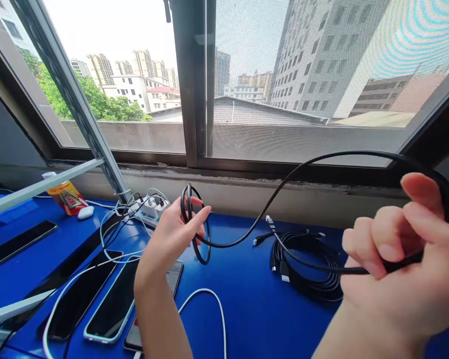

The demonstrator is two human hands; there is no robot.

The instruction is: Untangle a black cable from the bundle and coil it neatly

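A long black cable [359, 152] runs between my two hands, held above the blue table [243, 309]. My left hand [168, 229] is closed around several small loops of it, thumb pointing right. From there the cable sags, then arcs up over my right hand [407, 254]. That hand's fingers are curled around the larger coil at the right edge, partly cut off by the frame. One cable end with a light-coloured connector [271, 223] sticks out leftward from the right hand. Below it, other black cables [322, 291] lie coiled on the table, their plugs showing.
Several phones [110, 304] lie at the left, with white charging cables [222, 309] among them. A power strip [147, 207] with tangled cords stands by the wall. A metal frame [75, 89] crosses the left side. An orange-and-red package [69, 197] stands behind. Windows [247, 114] rise beyond the table.
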